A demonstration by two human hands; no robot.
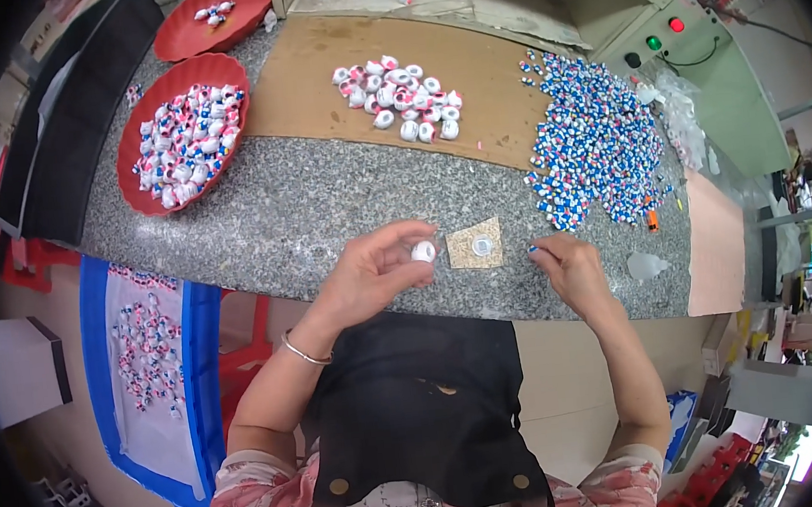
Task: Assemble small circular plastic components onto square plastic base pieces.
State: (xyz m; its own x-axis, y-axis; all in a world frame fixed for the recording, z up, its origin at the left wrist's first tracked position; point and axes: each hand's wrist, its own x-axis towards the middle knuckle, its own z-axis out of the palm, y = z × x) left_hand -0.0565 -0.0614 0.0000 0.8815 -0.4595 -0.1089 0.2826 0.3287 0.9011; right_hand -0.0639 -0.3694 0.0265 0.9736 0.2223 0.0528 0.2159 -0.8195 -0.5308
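While pinched at fingertips, white capsule (422, 251) inside left hand (369, 274) grip.

Two red trays (185, 130) (221, 14), three loose piles of small pieces (uncountable), one tan square pad (476, 244)

Square pad (475, 245) between hands; loose pile (594, 140) behind right; filled plate (137, 132) far left.

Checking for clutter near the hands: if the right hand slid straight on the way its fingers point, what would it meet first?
Likely the small tan square pad with a white round piece on it, just left of the right hand; depth is unclear.
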